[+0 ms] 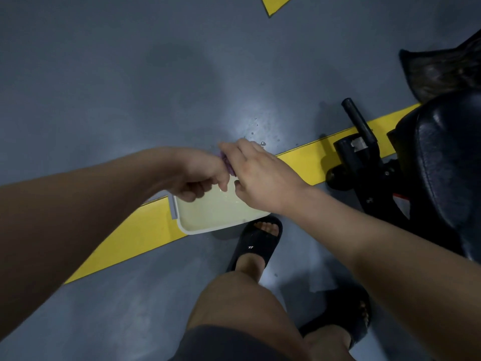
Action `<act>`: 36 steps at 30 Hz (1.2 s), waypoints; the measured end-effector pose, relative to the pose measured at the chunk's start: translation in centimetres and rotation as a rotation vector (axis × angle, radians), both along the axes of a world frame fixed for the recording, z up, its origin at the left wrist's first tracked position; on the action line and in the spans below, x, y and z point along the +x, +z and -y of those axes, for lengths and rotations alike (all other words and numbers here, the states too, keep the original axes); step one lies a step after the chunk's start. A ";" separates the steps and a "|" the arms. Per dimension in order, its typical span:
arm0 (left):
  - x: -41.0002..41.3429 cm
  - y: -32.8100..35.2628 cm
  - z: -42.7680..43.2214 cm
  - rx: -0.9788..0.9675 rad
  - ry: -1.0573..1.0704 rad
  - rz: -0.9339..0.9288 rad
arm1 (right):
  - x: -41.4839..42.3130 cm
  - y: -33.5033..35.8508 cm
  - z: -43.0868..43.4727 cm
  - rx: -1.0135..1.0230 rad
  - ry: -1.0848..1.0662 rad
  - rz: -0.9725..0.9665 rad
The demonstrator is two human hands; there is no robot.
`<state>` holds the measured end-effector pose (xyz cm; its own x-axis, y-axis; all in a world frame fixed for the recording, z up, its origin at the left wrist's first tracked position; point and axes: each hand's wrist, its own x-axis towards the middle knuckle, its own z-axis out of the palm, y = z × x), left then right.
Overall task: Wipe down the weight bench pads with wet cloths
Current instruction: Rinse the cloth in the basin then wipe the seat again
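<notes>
Head view, looking down at grey floor.

- Left hand and right hand meet over a white basin. Fingers of both are curled, clamped on a purple cloth held between them. Only a small bunched edge of the cloth shows; the right hand covers the rest.
- Basin sits on the floor across a yellow stripe and holds pale liquid. Its far side is hidden by the hands.
- Water drops lie on the floor just beyond the hands.
- Bench pad: black, glossy, at right edge, well apart from the cloth. Black frame with a bar handle stands between pad and basin, on the stripe.
- Dark object above the pad; cannot tell what it is.
- Black sandal touches the basin's near corner; second sandal lower right, partly behind the right forearm.
- Second yellow marking at top edge.
</notes>
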<state>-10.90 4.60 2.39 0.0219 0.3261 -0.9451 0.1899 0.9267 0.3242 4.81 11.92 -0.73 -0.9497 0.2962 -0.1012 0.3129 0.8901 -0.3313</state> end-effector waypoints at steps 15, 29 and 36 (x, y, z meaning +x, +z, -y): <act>2.5 0.6 -0.2 0.465 -0.712 -0.779 | -4.4 5.5 -1.7 0.035 0.019 0.473; 1.7 0.0 0.9 0.474 -0.621 -0.935 | -6.4 4.0 -2.3 -0.302 0.002 0.760; 1.7 -0.1 1.2 0.478 -0.681 -0.951 | -6.1 3.3 -2.2 -0.590 -0.152 0.818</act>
<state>-9.20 3.41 2.33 -0.3027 0.8286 -0.4709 0.9230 0.3780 0.0719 -1.31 14.15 2.58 -0.4801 0.1009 -0.8714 0.7363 0.5864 -0.3377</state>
